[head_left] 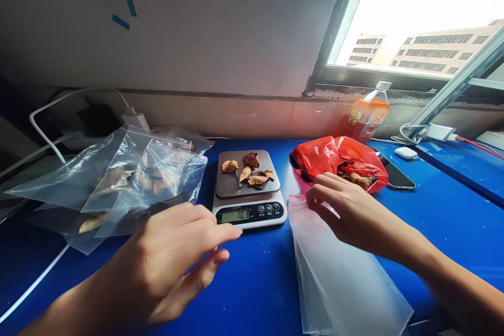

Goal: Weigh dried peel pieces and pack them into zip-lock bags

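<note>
My left hand [183, 260] hovers in front of the kitchen scale [252, 215], index finger stretched out and thumb apart, holding nothing. Several curled, dried brown pieces [258, 179] lie on the scale's plate, and its display reads about 10.3. On the right, my right hand [342, 207] pinches the pink zip edge of a clear zip bag [346, 278] that lies flat on the blue table. Just behind that hand is a red plastic bag [318, 157], its mouth showing more dried pieces [358, 178].
Filled zip bags [145, 178] with dried pieces are heaped at the left, near white cables [37, 278]. Behind the red bag stand an orange drink bottle [368, 113], a phone [397, 176] and a white earphone case [405, 153]. A wall and window close off the back.
</note>
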